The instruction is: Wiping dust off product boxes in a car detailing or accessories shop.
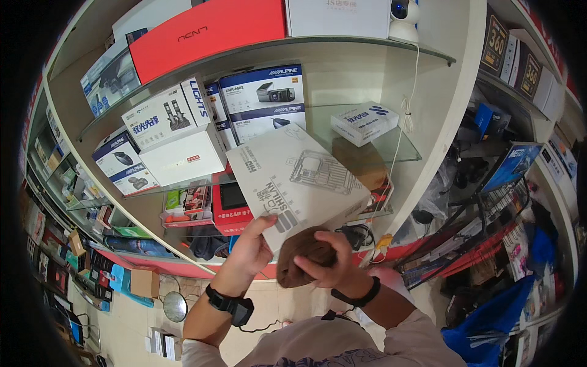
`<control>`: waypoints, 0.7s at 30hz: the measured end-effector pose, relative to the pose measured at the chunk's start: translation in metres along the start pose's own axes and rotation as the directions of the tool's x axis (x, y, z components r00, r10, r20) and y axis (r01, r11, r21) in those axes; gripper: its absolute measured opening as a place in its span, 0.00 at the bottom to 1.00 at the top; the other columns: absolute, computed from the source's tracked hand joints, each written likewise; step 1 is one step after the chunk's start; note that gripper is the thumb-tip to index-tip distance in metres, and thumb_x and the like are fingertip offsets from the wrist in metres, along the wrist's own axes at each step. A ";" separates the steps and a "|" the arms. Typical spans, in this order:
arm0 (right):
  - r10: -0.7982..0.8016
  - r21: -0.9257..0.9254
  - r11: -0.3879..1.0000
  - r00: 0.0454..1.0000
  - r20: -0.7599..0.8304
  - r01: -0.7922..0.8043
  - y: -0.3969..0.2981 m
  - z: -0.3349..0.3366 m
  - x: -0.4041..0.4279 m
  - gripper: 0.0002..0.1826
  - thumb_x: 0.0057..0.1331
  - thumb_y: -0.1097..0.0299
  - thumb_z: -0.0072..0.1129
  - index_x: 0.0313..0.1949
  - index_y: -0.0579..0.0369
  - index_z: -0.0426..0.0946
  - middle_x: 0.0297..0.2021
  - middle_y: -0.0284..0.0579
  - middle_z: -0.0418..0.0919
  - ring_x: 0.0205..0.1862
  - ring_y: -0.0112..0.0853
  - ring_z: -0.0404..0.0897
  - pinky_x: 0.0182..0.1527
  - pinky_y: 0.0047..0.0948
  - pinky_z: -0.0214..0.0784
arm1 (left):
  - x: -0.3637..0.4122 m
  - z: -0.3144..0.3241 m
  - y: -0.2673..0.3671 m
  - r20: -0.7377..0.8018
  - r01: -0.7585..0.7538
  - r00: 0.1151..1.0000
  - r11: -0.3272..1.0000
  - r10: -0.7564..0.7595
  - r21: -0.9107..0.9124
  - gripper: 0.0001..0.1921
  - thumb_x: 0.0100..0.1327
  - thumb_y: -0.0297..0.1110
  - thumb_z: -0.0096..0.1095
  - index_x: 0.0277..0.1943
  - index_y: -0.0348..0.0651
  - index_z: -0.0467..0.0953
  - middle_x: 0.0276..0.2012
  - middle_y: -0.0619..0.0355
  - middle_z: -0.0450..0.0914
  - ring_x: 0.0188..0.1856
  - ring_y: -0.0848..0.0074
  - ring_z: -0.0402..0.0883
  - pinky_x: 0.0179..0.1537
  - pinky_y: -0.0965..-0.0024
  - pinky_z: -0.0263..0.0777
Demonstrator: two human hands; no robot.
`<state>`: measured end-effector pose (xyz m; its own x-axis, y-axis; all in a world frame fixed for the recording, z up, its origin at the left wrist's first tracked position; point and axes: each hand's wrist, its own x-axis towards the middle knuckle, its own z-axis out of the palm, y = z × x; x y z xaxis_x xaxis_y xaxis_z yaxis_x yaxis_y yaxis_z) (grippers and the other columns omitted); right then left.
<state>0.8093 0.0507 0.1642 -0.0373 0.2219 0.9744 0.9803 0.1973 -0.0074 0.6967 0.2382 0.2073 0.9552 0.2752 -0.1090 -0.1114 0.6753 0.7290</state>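
My left hand (254,247) grips the near left corner of a white cardboard box (293,179) printed with a grey line drawing. Its thumb lies on the top face. The box is tilted in front of the shelves. My right hand (335,264) holds a crumpled brown cloth (302,261) against the box's near end, with fingers and thumb pressed into the folds. Behind the raised box, Alpine dash cam boxes (261,87) stand stacked on a glass shelf (316,117). A smaller white box (364,120) lies flat to their right.
Headlight bulb boxes (158,119) fill the shelf's left part. Above, a long red box (211,34) and a white camera (405,20) sit on another glass shelf; the camera's cable (408,91) hangs down at right. A cardboard box (145,283) and a round mirror (174,306) are low at left.
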 end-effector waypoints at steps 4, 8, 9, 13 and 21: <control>0.196 -0.066 0.977 0.975 -0.102 -0.203 0.028 -0.028 -0.022 0.37 0.47 0.62 0.87 0.60 0.38 0.86 0.67 0.62 0.69 0.66 0.57 0.76 0.62 0.50 0.78 | -0.014 -0.013 0.015 -0.024 0.045 0.999 0.997 -0.043 0.065 0.27 0.77 0.36 0.60 0.74 0.35 0.71 0.66 0.50 0.84 0.66 0.63 0.86 0.68 0.54 0.80; 0.234 -0.200 0.940 0.948 -0.215 -0.277 0.064 -0.050 -0.022 0.41 0.51 0.70 0.76 0.68 0.48 0.77 0.69 0.67 0.67 0.66 0.61 0.76 0.65 0.56 0.75 | -0.013 -0.021 0.013 -0.087 0.092 0.993 0.982 -0.079 0.163 0.33 0.73 0.39 0.66 0.76 0.38 0.68 0.67 0.50 0.83 0.67 0.60 0.85 0.67 0.49 0.80; 0.231 -0.204 0.939 0.948 -0.217 -0.276 0.070 -0.053 -0.025 0.41 0.51 0.70 0.76 0.68 0.48 0.77 0.69 0.67 0.67 0.66 0.61 0.76 0.65 0.56 0.75 | -0.012 -0.021 0.012 -0.083 0.092 0.993 0.982 -0.079 0.165 0.33 0.73 0.39 0.66 0.76 0.38 0.68 0.67 0.50 0.83 0.67 0.60 0.85 0.67 0.49 0.80; 0.379 -0.158 0.891 0.889 -0.258 -0.426 0.090 -0.060 -0.037 0.39 0.53 0.74 0.69 0.68 0.58 0.75 0.68 0.66 0.67 0.64 0.59 0.77 0.65 0.50 0.76 | -0.011 -0.023 0.012 -0.120 0.041 0.992 0.992 -0.027 0.120 0.28 0.74 0.38 0.64 0.72 0.36 0.74 0.63 0.51 0.87 0.62 0.64 0.88 0.66 0.55 0.82; 0.683 0.114 0.724 0.730 0.021 -0.681 0.081 -0.079 -0.031 0.54 0.58 0.72 0.74 0.82 0.63 0.57 0.73 0.58 0.68 0.73 0.48 0.73 0.78 0.46 0.61 | -0.027 0.008 0.069 -0.071 0.055 0.996 0.995 -0.049 0.086 0.33 0.73 0.45 0.65 0.77 0.40 0.69 0.67 0.51 0.83 0.67 0.61 0.85 0.69 0.52 0.79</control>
<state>0.9056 -0.0153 0.1513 0.6387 0.3168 0.7012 0.7126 0.1003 -0.6943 0.6653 0.2713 0.2660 0.9374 0.2902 -0.1924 -0.0348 0.6280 0.7774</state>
